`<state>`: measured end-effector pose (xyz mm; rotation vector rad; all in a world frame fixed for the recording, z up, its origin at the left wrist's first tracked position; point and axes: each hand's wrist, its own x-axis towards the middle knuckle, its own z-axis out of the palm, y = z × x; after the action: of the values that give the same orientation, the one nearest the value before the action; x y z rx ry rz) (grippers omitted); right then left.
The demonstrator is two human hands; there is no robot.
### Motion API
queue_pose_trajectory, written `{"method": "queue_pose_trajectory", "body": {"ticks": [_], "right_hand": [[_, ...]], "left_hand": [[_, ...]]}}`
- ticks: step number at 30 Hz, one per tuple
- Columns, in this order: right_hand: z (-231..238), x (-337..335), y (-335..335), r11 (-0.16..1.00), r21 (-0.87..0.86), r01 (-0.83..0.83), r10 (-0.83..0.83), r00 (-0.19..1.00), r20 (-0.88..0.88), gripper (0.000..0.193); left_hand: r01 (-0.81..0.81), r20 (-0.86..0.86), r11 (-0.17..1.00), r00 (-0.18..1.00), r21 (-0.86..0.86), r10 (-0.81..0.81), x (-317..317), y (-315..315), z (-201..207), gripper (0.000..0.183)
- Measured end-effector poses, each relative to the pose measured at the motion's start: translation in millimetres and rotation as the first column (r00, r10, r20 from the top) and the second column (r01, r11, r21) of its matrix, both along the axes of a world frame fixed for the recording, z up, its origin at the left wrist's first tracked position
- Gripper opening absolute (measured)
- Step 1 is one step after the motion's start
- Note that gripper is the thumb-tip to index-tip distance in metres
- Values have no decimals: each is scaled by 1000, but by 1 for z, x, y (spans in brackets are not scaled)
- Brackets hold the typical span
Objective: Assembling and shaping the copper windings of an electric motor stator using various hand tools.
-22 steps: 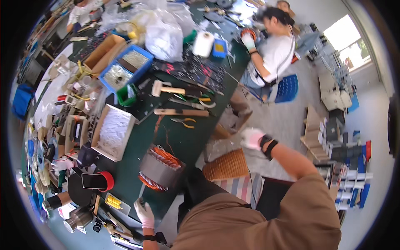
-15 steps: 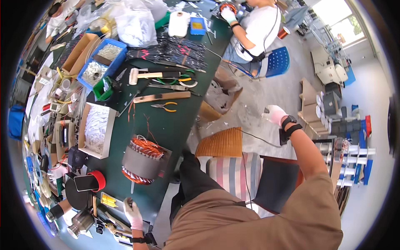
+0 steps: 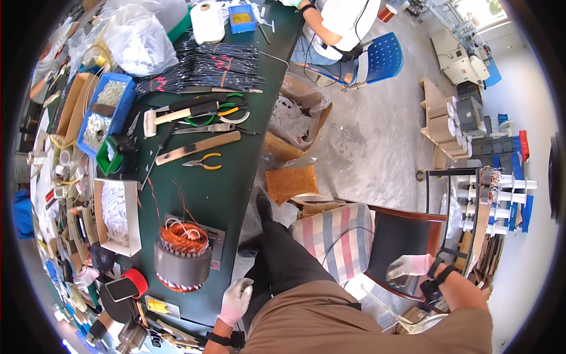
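Observation:
My left hand (image 3: 237, 301), in a pale glove, hangs beside my thigh near the front edge of the green table. Its fingers are loosely bent and nothing shows in them. Out to my right, my gloved right hand (image 3: 408, 269) hovers over a black chair (image 3: 398, 243) with its fingers loosely apart, holding nothing. A motor stator (image 3: 184, 259), a grey cylindrical core with copper windings at both ends, stands on the table, nearest to my left hand. Beyond it lie yellow-handled pliers (image 3: 204, 161), a wooden stick (image 3: 199, 148) and a white-headed mallet (image 3: 150, 123).
A cushioned checked seat (image 3: 336, 239) is beside my legs. An open carton lined with plastic (image 3: 321, 121) sits by the table. Farther off, a person (image 3: 342, 26) works beside a blue chair (image 3: 384, 58). A box of white strips (image 3: 118, 215) and a blue bin (image 3: 127, 109) line the table's left.
My view has shifted. The left hand has moved right, off the table's edge to beside my thigh. The right hand has come down from above the floor to over the black chair.

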<state>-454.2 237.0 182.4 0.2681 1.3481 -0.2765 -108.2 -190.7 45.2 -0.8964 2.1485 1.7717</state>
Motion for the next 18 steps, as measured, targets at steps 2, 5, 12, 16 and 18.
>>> {"method": "queue_pose_trajectory", "body": {"ticks": [2, 5, 12, 16, 18], "right_hand": [[-62, -1, -1, 997, 49, 52, -40, 974, -223, 33], [-203, 6, -46, 888, 81, -453, 323, 488, -811, 30], [-522, 16, -236, 572, 134, -809, 560, 266, -785, 32], [-643, 2, -291, 404, 255, -878, 806, 211, -552, 49], [-681, -3, -302, 383, 220, -897, 854, 253, -454, 53]], "left_hand": [[23, 59, 1000, 998, -9, -23, -21, -7, -4, 20], [99, 106, 992, 990, -80, -91, -51, -18, -13, 18], [417, 301, 864, 894, -283, -333, -14, -37, -12, 30], [427, 495, 845, 837, -323, -233, 36, -45, -22, 28], [504, 525, 784, 805, -362, -275, 48, -46, -33, 27]]}}
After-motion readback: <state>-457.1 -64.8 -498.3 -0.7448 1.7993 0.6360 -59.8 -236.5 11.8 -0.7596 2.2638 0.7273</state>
